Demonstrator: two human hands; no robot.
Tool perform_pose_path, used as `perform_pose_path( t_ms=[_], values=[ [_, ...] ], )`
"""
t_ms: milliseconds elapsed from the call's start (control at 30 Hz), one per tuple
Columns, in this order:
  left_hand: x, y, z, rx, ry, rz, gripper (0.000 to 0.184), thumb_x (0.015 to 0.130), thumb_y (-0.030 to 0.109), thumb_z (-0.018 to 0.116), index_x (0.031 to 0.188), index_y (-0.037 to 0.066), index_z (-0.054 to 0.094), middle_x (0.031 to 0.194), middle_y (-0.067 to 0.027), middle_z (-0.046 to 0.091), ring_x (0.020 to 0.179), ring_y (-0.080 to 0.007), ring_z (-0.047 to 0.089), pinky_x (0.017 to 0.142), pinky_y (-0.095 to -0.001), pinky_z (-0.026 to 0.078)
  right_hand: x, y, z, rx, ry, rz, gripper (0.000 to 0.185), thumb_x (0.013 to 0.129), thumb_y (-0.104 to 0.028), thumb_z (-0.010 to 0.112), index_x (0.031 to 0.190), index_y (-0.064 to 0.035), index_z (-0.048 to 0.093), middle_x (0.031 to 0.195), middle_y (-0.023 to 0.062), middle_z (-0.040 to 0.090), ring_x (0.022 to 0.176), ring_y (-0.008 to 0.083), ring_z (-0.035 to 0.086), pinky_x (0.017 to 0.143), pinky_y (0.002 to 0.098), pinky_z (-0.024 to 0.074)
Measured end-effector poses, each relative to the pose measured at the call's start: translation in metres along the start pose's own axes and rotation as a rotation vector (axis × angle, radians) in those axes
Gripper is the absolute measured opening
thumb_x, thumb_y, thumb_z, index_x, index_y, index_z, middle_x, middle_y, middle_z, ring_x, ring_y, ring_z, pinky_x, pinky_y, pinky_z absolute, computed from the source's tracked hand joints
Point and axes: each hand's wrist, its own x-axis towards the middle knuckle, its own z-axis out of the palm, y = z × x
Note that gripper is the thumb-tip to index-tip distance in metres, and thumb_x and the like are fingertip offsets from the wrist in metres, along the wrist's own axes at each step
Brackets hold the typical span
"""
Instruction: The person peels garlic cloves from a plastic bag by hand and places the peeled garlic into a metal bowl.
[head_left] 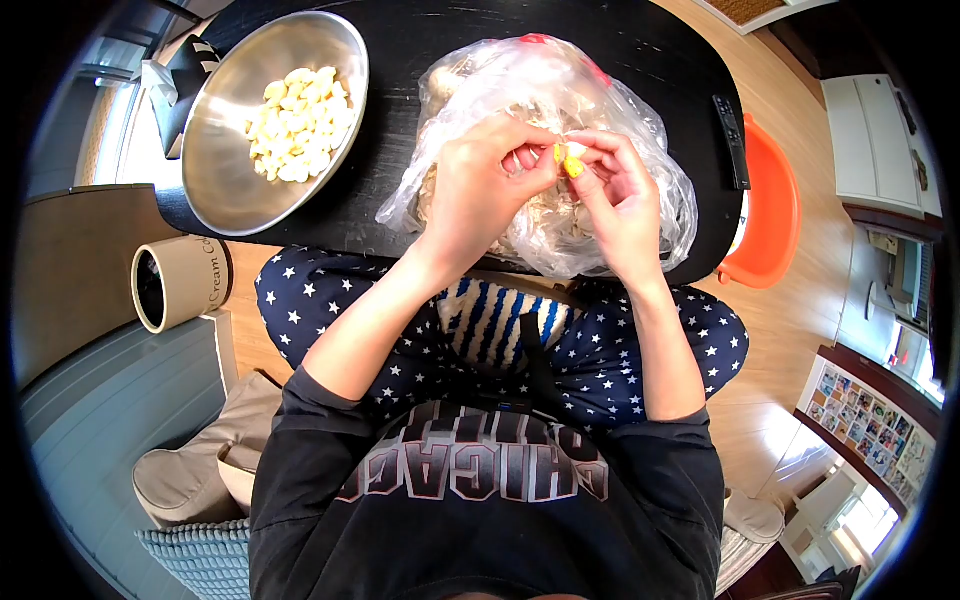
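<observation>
Over an open clear plastic bag (pixel 660 215), my left hand (pixel 485 175) and my right hand (pixel 622 190) meet fingertip to fingertip. Both are closed in a pinch on a small pale garlic clove (pixel 575 150), mostly covered by the fingers. Bright yellow patches show at both thumb tips; whether they are nails or covers I cannot tell. Pale, papery garlic skins (pixel 535 225) lie in the bag beneath my hands. To the left, a steel bowl (pixel 215 165) holds many peeled garlic cloves (pixel 300 120).
The black table (pixel 395 100) carries the bowl and bag. A dark remote control (pixel 731 140) lies by its right edge, with an orange basin (pixel 775 210) beyond. A cream round bin (pixel 195 280) stands on the floor at left. My crossed legs are under the table edge.
</observation>
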Motion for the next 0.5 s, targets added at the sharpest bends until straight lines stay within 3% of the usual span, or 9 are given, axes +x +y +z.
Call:
perform_pose_path(
  t_ms=[167, 500],
  values=[
    [0.0027, -0.0038, -0.0030, 0.046, 0.034, -0.023, 0.014, 0.075, 0.001, 0.066, 0.089, 0.001, 0.067, 0.076, -0.0063, 0.063, 0.066, -0.0107, 0.056, 0.061, -0.0217, 0.045, -0.0027, 0.0046, -0.0061, -0.087, -0.011, 0.005, 0.031, 0.086, 0.001, 0.056, 0.116, -0.0010, 0.047, 0.091, 0.0040, 0.057, 0.084, 0.0065, 0.053, 0.077, 0.0200, 0.0434],
    [0.0019, -0.0025, -0.0011, -0.114, -0.176, -0.045, 0.023, 0.077, 0.001, 0.064, 0.100, 0.002, 0.067, 0.085, -0.0066, 0.066, 0.071, -0.0102, 0.057, 0.066, -0.0217, 0.046, -0.0043, 0.0030, -0.0062, -0.328, -0.007, -0.119, 0.034, 0.085, -0.001, 0.054, 0.117, -0.0018, 0.043, 0.088, 0.0045, 0.056, 0.081, 0.0092, 0.053, 0.075, 0.0231, 0.0424]
  ],
)
